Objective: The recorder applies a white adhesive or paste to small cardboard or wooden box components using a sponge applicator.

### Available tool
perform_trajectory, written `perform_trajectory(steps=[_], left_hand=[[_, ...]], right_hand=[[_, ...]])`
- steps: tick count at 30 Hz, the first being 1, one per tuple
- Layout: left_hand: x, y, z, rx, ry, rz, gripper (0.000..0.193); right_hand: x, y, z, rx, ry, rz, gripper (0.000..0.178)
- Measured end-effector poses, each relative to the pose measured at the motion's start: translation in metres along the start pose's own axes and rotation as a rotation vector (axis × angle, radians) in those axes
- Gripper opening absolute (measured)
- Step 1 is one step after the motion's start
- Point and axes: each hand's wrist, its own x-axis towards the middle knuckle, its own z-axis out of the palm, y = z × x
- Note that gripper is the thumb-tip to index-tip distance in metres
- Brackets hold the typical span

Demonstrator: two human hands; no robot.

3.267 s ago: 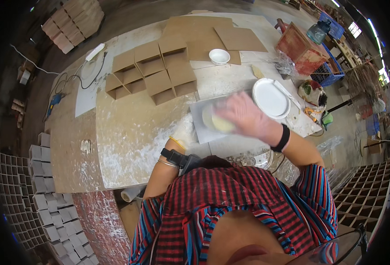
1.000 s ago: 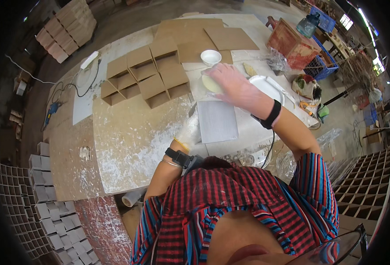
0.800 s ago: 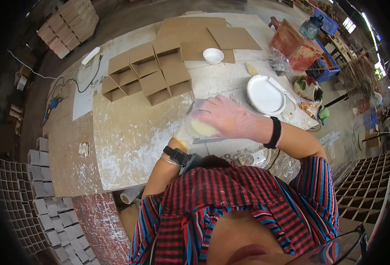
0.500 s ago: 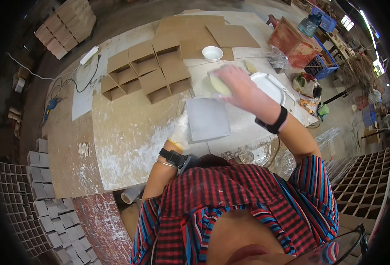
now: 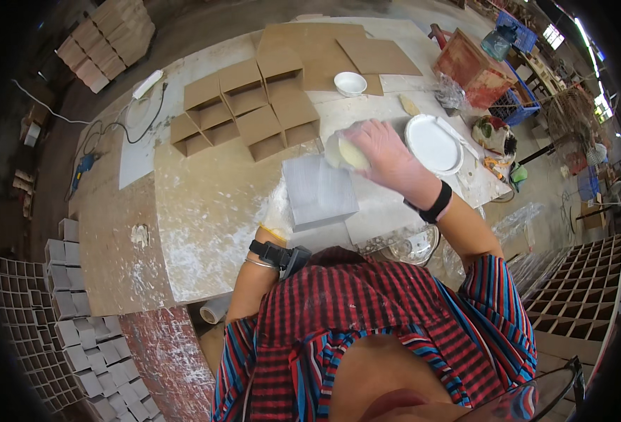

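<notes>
A grey box (image 5: 319, 188) with a flat, streaked upper face sits on the worktable in front of me. My left hand (image 5: 276, 204), pale and in what looks like a thin glove with a yellow cuff, is against the box's left side. Its fingers are hidden by the box. My right hand (image 5: 384, 155) grips a pale yellow sponge-like pad (image 5: 352, 153) at the box's far right corner. Beyond the right hand lie a round white plate (image 5: 433, 145) and a flat yellowish piece (image 5: 409, 105).
Several open brown cardboard boxes (image 5: 261, 130) stand grouped at the far left of the table. A white bowl (image 5: 350, 84) is near flat cardboard sheets (image 5: 381, 56). A reddish wooden crate (image 5: 471, 69) stands far right. Stacked grey boxes (image 5: 103, 352) are on the left.
My right hand, blurred before, is now nearer me with the pad beside the box's far corner. The box has shifted slightly left. My left hand stays at its side.
</notes>
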Motion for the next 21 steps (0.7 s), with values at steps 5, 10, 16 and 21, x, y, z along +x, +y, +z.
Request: perform_trajectory(steps=[5,10,16,21], left_hand=[[0.002,0.009,-0.026,0.246,-0.111,0.088,0.046],[0.002,0.006,-0.048,0.115,-0.018,0.007,0.047],[-0.023,0.008,-0.057,0.922,-0.045,0.424,0.041],[-0.032,0.014,-0.051,-0.111,-0.021,0.160,0.038]], right_hand=[[-0.008,-0.056,0.003,0.197,-0.222,-0.291,0.060],[0.032,-0.030,0.037,0.073,-0.062,-0.129,0.058],[0.024,-0.003,0.018,0.395,0.071,0.311,0.053],[0.010,-0.026,-0.009,0.960,0.055,0.606,0.053]])
